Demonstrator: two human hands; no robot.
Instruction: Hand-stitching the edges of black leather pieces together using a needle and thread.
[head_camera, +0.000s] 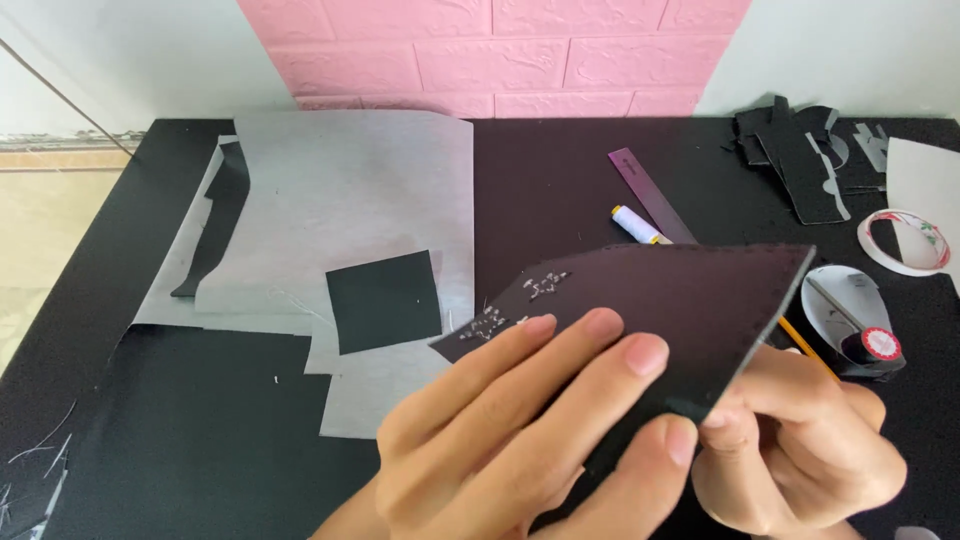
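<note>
Dark leather, a stitched panel (680, 300) raised above the table's near edge, is pinched at its lower corner by the right hand (800, 450), fingers closed on it, while the left hand (520, 430) lies spread flat over its face. Beneath is a black table (110, 330) strewn with grey paper sheets (350, 190), a black square (385, 300), a thread spool (630, 222), a ruler (650, 205) and a tape roll (905, 240) against a pink brick wall (490, 50). Bare tabletop shows at the near left.
</note>
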